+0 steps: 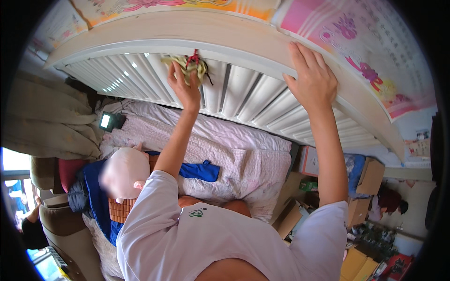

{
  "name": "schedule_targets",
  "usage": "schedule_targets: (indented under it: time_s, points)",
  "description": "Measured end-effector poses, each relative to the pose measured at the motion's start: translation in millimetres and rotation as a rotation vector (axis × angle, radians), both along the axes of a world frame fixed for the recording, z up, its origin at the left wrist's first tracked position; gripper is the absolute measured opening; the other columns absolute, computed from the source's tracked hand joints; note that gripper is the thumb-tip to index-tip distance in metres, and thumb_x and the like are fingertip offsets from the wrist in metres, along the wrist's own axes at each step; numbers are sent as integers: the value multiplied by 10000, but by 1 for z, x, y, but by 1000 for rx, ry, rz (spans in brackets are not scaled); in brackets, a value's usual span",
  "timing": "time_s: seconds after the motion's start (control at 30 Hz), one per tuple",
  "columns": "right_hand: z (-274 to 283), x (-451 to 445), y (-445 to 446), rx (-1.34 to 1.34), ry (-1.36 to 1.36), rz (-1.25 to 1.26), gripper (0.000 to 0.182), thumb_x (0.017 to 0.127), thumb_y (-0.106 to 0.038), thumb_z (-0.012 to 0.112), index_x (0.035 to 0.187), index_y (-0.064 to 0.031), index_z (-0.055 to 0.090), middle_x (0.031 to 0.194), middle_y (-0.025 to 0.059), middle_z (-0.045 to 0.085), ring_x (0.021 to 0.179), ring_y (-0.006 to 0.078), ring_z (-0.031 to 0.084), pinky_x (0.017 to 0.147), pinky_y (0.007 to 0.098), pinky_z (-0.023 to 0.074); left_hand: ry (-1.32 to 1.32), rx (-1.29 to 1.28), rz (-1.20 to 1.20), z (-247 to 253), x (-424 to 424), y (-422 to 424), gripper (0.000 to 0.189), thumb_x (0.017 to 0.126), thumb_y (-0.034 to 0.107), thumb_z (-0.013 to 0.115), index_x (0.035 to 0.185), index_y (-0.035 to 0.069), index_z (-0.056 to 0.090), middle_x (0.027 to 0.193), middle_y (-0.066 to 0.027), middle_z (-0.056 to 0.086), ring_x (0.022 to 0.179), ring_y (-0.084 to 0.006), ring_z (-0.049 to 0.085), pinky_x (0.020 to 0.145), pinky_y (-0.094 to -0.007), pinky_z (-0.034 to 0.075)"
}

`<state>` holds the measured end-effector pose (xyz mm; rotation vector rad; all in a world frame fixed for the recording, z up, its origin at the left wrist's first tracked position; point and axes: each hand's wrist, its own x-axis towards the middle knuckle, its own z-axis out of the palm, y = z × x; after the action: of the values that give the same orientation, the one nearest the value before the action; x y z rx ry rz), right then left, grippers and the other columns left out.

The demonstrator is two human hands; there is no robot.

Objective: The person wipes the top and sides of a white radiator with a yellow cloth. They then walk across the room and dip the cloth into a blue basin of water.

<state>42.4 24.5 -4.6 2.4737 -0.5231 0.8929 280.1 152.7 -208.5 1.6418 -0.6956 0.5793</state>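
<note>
My left hand point(186, 86) presses a crumpled yellowish cloth point(191, 66) against the upper part of a white finned radiator point(239, 87). A red braided cord point(192, 59) with a dark end hangs by the cloth, just under the ledge. To the right, my right hand point(313, 75) rests on the pale ledge point(225, 28) above the radiator, palm down and holding nothing. Its thumb is spread from the other fingers at the ledge's front edge. The part of the cloth under my left fingers is hidden.
A bed with a pink quilt point(239, 158) lies below the radiator. On it are a pale mannequin-like head point(132, 170), blue fabric point(200, 172) and a lit device point(107, 121). Cardboard boxes point(372, 175) stand at right. A person's hand point(35, 210) shows at far left.
</note>
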Motion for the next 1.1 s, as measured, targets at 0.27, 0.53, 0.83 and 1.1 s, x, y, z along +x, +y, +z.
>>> schedule_targets:
  time_s: [0.27,0.53,0.83,1.1]
  points:
    - [-3,2,1,-1,-61,19,615,566,-200,787,1151,-140,606,1120,-38,621,1001,137,592,771,285,523,42,59,56,-43,0,-6,719,807,-95,561,1452,15,262,1390,-223,266,1237,-368,367,1034,-361,330]
    - [-5,1,0,-73,-99,36,604,530,-216,797,1108,-143,639,1069,-40,639,940,126,605,747,276,523,434,543,127,-199,-9,11,633,821,0,567,1408,6,329,1277,-223,447,1135,-376,486,960,-396,411]
    - [-10,-1,-10,-105,-62,61,605,567,-336,800,1086,-82,620,1010,-12,601,923,130,570,689,267,517,633,906,30,-235,5,3,223,793,176,596,911,-5,653,911,-240,661,884,-421,626,779,-475,497]
    - [-10,0,-10,-100,-72,56,612,584,-349,797,1096,-67,619,1016,11,613,930,145,576,738,277,522,397,467,-34,-85,-40,1,171,895,99,528,1004,20,634,928,-194,642,814,-370,621,698,-424,484]
